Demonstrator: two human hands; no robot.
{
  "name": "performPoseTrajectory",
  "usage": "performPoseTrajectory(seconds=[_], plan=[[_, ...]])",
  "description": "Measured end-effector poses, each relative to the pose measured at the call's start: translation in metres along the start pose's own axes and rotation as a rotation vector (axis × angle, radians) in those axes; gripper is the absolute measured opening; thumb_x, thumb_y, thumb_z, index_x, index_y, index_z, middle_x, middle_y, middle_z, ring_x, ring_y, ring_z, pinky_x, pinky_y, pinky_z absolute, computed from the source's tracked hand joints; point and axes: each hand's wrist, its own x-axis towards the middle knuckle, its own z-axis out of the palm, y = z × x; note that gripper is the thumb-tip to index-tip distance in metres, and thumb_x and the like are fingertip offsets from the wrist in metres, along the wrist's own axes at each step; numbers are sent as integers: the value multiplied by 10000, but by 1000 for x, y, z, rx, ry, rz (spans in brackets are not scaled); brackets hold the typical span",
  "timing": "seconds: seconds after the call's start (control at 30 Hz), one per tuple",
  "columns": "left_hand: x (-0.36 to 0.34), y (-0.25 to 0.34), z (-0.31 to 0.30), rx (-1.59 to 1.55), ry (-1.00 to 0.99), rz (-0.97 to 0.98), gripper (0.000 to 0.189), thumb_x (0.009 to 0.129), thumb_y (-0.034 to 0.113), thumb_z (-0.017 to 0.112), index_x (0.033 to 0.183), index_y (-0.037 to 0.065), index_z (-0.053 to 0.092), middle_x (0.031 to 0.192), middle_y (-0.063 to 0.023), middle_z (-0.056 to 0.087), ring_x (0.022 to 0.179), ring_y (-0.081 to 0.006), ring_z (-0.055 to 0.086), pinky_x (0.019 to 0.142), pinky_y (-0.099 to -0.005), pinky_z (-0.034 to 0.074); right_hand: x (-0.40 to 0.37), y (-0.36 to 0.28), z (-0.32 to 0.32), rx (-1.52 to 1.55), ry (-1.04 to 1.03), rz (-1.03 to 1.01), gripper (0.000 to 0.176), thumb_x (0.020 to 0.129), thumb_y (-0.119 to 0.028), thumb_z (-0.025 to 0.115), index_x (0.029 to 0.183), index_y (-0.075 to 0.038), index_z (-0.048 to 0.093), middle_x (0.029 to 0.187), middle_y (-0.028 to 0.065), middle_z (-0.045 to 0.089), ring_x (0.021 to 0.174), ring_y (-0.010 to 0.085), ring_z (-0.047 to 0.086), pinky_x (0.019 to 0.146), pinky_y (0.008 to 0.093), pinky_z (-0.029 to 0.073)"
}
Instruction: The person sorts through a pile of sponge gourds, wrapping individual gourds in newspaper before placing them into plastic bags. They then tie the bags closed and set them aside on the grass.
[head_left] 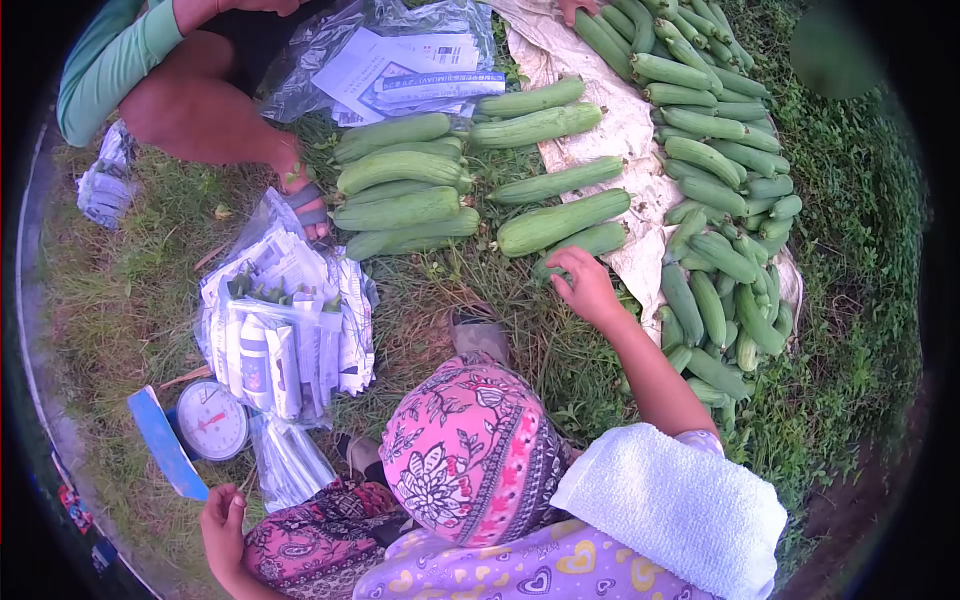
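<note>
gourd (600,240) on the grass at the cloth's (625,130) edge, likely firm, smooth, heavyish, best gripped mid-length, touched by the half-open right hand (585,287); left hand (224,527) loose, empty.

On my remote feed: open ground, worn grass (130,300) thinning to dry patches, a pale sheet (620,130) spread over it, in soft, even daylight.

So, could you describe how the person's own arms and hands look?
Both hands are ungloved. The right hand and forearm are uncovered up to a white towel over the shoulder; the left hand shows only to the wrist, no sleeve visible.
</note>
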Motion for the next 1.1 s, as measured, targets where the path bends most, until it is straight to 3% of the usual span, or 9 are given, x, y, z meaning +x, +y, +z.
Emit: performPoseTrajectory(seconds=[0.33, 0.53, 0.7, 0.77, 0.83, 0.87, 0.9, 0.97, 1.1], plan=[[-28, -11, 2, 16, 73, 151, 251, 868, 119, 608, 1055, -46, 580, 908, -97, 655, 847, -148, 614, 777, -284, 483, -22, -53, -37, 125, -6, -33, 186, 776, -61, 654, 961, -65, 638, 1029, 99, 617, 950, 283, 607, 836, 356, 493], [-50, -37, -5, -144, 210, 277, 270, 851, 91, 638, 1071, -57, 587, 931, -108, 656, 869, -166, 620, 800, -296, 493, 40, -126, -98, 50, 45, -335, 193, 804, 14, 596, 990, -40, 598, 1050, 90, 604, 971, 224, 585, 731, 317, 480], [-60, -67, -6, -314, 344, 364, 265, 860, 114, 638, 1067, -45, 595, 915, -98, 655, 872, -154, 615, 798, -296, 491, 91, -256, -133, -44, 81, -737, 188, 813, 11, 591, 997, -23, 603, 1067, 92, 611, 956, 210, 591, 752, 311, 471], [-69, -82, -8, -380, 392, 386, 263, 861, 120, 639, 1066, -41, 598, 913, -94, 655, 865, -148, 611, 792, -292, 489, 93, -315, -132, -23, 11, -799, 187, 810, 7, 595, 995, -21, 603, 1044, 98, 616, 927, 218, 599, 757, 317, 474], [-74, -92, -11, -419, 430, 400, 260, 862, 124, 640, 1064, -36, 602, 913, -91, 657, 857, -144, 609, 785, -289, 487, 97, -365, -115, -74, -55, -915, 187, 808, -7, 600, 995, -19, 603, 1020, 105, 620, 893, 232, 607, 760, 329, 478], [-73, -100, -12, -468, 385, 359, 271, 866, 126, 627, 1090, -22, 590, 1018, -86, 649, 960, -160, 603, 878, -301, 460, 99, -389, -104, -137, -83, -1001, 188, 808, -19, 604, 996, -17, 602, 1008, 110, 622, 872, 241, 611, 760, 339, 481], [-73, -106, -13, -475, 380, 356, 272, 867, 130, 626, 1089, -23, 590, 1019, -85, 649, 954, -161, 604, 876, -301, 461, 102, -411, -93, -200, -114, -1083, 190, 808, -31, 608, 997, -15, 600, 996, 114, 624, 852, 250, 614, 760, 348, 484], [-73, -109, -16, -486, 375, 354, 275, 869, 138, 626, 1088, -24, 590, 1021, -83, 649, 942, -163, 604, 871, -302, 463, 111, -446, -56, -216, -233, -1102, 215, 807, -95, 624, 1006, -15, 614, 967, 137, 631, 849, 288, 627, 774, 371, 492], [-74, -95, -19, -410, 274, 427, 269, 846, 135, 639, 1043, -44, 597, 956, -92, 658, 882, -162, 611, 823, -312, 482, 159, -474, 60, -332, -490, -868, 386, 770, -286, 670, 1052, -25, 639, 1031, 184, 643, 936, 336, 630, 825, 406, 490]])
